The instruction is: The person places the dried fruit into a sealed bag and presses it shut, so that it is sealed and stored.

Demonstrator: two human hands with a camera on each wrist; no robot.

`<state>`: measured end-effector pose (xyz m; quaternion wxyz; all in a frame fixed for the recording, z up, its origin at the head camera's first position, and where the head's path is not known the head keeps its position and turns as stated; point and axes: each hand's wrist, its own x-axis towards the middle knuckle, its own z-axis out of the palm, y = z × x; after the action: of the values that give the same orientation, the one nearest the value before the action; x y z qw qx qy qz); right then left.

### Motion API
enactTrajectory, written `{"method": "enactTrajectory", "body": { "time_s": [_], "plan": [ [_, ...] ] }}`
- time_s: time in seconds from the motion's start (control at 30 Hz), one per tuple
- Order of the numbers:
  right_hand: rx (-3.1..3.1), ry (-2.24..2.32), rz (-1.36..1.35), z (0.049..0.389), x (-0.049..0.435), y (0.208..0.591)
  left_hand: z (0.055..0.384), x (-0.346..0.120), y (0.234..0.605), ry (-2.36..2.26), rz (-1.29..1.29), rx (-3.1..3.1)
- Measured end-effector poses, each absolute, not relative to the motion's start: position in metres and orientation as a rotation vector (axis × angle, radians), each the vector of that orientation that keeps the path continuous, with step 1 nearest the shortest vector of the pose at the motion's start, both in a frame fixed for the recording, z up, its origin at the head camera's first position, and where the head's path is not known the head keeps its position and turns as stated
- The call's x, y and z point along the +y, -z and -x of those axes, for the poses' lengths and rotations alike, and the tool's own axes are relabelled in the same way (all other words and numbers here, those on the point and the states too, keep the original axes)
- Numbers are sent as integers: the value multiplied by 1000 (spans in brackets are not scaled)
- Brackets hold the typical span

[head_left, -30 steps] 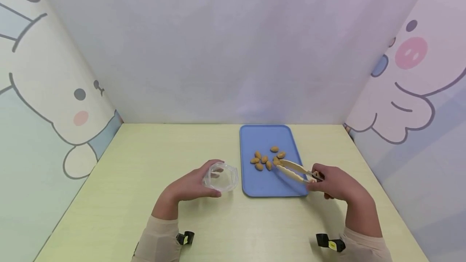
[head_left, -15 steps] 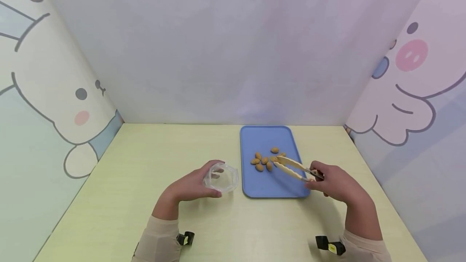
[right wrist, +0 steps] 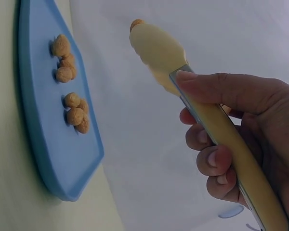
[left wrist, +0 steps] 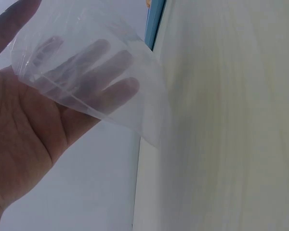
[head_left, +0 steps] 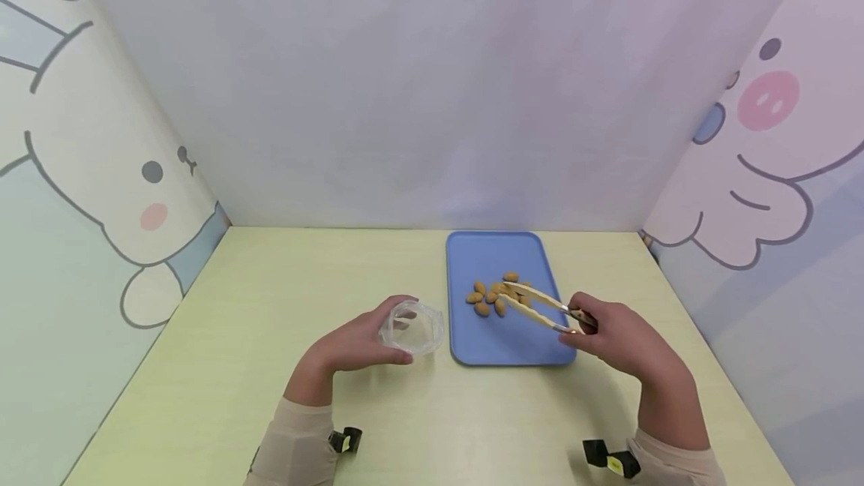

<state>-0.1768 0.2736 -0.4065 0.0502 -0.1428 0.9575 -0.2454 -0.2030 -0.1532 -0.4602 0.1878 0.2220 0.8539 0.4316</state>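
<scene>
At the far left, a wall (head_left: 47, 246) is decorated with a painted rabbit (head_left: 108, 156). A pale table (head_left: 270, 268) is crossed by both forearms, each clad in a beige sleeve (head_left: 297, 441). A clear cup (head_left: 421, 328) is gripped by the left hand (head_left: 354, 340), with the thumb on one side and the fingers seen through the plastic. Just right of the cup, a blue tray (head_left: 489, 250) is set on the table, and brown nuts (head_left: 475, 298) are clustered near its middle. Over them a pair of tongs (head_left: 528, 312) is held by the right hand (head_left: 610, 336), its fingers curled round the handle; the tips are spread, and a nut is seen there, though whether it is pinched cannot be told. The right wall (head_left: 830, 246) is painted with a pink-snouted animal (head_left: 756, 163).
</scene>
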Motion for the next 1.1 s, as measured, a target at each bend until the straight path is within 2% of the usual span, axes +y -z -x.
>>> {"method": "enactTrajectory", "body": {
  "time_s": [1.1],
  "plan": [
    [3018,692,854,159,215,395,202,-151,456,-1212,-636,2393]
  ]
}}
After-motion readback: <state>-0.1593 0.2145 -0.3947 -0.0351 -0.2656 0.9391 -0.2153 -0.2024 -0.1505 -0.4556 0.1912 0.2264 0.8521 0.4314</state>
